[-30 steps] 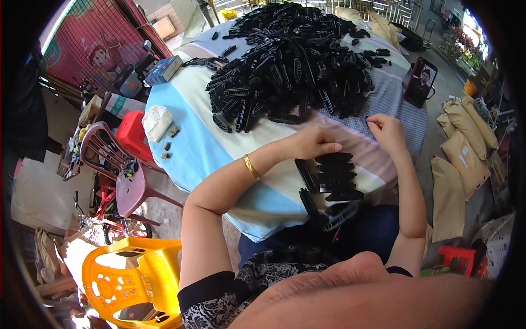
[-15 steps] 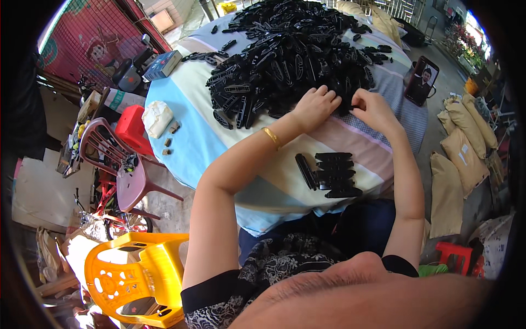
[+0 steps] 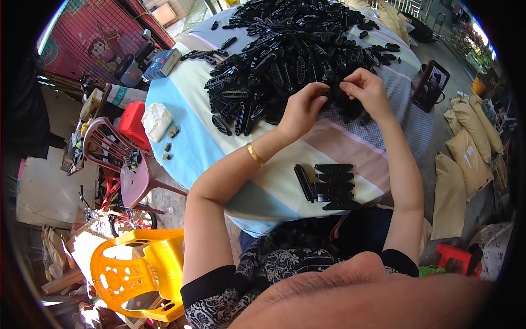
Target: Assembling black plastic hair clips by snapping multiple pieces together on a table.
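Observation:
A big heap of slender black plastic pieces (image 3: 268,71), some shaped like long oval loops, covers the far part of the cloth-covered table (image 3: 186,126). At the heap's near edge my left hand (image 3: 302,111) has its fingers curled together, thumb against forefinger. Just to its right, my right hand (image 3: 366,92) pinches thumb and fingertips above the dark pieces. What either hand holds is too small and dark against the heap to make out. Closer to me, several black pieces (image 3: 335,177) lie stacked in a row, with another black piece (image 3: 304,183) slanted beside them.
A phone (image 3: 430,86) stands upright at the table's right. On the left side lie a blue box (image 3: 163,64), a crumpled white bag (image 3: 156,122) and small brown bits (image 3: 167,148). A yellow chair (image 3: 131,274), pink chair (image 3: 134,178) and brown sacks (image 3: 450,192) surround the table.
My left hand has drawn back from the heap, and its fingers have curled in. My right hand has moved slightly farther away from me. The stacked pieces look unchanged.

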`<act>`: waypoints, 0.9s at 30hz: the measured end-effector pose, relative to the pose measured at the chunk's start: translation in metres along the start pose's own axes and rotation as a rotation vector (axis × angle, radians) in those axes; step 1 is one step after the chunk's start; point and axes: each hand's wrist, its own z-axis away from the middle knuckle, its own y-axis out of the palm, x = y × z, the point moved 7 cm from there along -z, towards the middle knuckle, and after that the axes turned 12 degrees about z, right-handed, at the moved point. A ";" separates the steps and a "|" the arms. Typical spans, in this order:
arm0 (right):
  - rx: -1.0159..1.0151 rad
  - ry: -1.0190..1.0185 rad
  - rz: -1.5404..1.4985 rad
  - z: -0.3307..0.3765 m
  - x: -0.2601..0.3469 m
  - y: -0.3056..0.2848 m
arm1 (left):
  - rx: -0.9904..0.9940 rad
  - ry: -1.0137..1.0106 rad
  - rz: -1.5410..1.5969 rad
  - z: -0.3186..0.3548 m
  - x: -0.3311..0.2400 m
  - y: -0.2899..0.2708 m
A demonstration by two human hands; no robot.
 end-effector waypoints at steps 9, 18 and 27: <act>-0.151 -0.269 0.272 0.038 0.027 0.036 | 0.032 -0.472 1.061 0.026 0.033 0.005; -0.184 -0.500 0.368 0.042 0.054 0.034 | -0.035 -0.431 0.953 0.028 0.034 -0.004; -0.136 -0.641 0.689 0.053 0.067 0.047 | -0.059 -0.442 0.895 0.033 0.034 -0.003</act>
